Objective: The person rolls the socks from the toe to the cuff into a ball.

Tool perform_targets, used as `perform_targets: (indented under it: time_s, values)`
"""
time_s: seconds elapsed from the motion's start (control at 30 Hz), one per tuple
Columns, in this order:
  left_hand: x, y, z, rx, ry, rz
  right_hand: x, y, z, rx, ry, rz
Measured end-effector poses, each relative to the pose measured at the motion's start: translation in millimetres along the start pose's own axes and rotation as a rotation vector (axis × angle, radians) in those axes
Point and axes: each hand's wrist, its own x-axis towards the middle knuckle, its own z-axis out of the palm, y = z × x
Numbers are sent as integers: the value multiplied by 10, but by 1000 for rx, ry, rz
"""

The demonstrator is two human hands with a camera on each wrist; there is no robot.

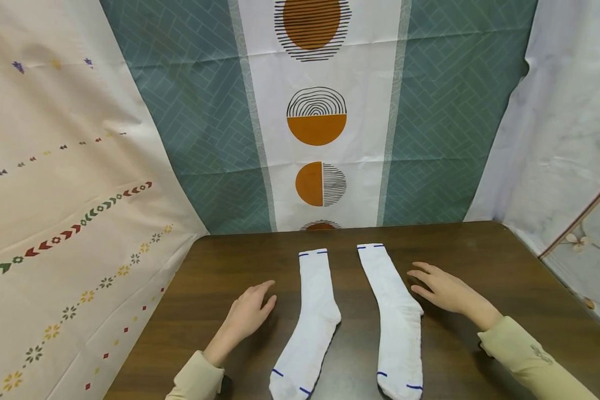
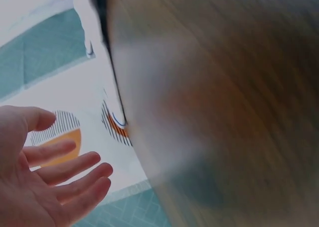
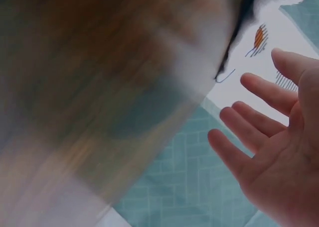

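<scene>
Two white socks with blue stripes at cuff and toe lie flat, side by side, cuffs toward the far edge. The left sock [image 1: 312, 311] angles down to the left; the right sock [image 1: 397, 316] has its heel bulging to the right. My left hand [image 1: 250, 311] hovers left of the left sock, apart from it, holding nothing. Just right of the right sock is my right hand [image 1: 440, 286], fingers spread and pointing at its leg. Both wrist views show an empty palm with relaxed fingers, the left hand [image 2: 55, 182] and the right hand [image 3: 279, 137].
The socks lie on a dark brown wooden table [image 1: 220, 266] with rounded far corners. Behind it hangs a green and white curtain [image 1: 195, 111] with orange circles. A patterned cream cloth [image 1: 80, 211] hangs at the left, a marbled white cloth [image 1: 570, 139] at the right.
</scene>
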Motion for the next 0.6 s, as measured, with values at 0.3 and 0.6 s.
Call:
perform_targets:
  time_s: [0.3,0.6]
  values:
    - [-4,135,7,-118,3,-30,140,-68,34,66,0,68]
    - [46,318,-7,-391,-97,-27,322,-55,105,188,47,141]
